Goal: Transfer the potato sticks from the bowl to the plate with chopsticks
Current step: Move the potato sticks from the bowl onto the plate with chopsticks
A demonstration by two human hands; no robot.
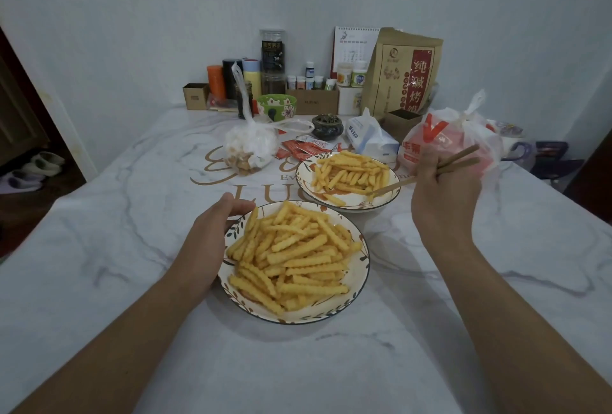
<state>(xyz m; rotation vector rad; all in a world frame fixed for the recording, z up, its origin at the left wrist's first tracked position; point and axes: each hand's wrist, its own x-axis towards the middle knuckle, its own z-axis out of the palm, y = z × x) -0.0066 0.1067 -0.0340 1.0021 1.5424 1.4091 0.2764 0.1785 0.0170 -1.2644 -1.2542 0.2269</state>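
The potato sticks (291, 258) are yellow-orange, crinkle-cut, ridged along their length, and lie in loose heaps that cross each other at all angles, so no single direction holds for the pile; many in the near heap run roughly left to right. There are two heaps in two dishes, too many sticks in each to count. The near dish (359, 284) is white with a dark rim and leaf pattern, piled high; the far dish (306, 181), of the same pattern, holds a thinner heap (351, 171), with one stick lying apart at its near rim.

One pair of chopsticks (430, 173) is in view, two brown sticks with their long axis running from upper right down to lower left, tips low over the far dish's right side, among or just above the sticks there; whether they pinch one I cannot tell.

The right hand (443, 188) curls its fingers round the chopsticks near their upper end. The left hand (212, 234) rests against the near dish's left rim, fingers relaxed and bent along its edge.

Both dishes stand on a marble-patterned table (99, 281), the far one just behind and right of the near one
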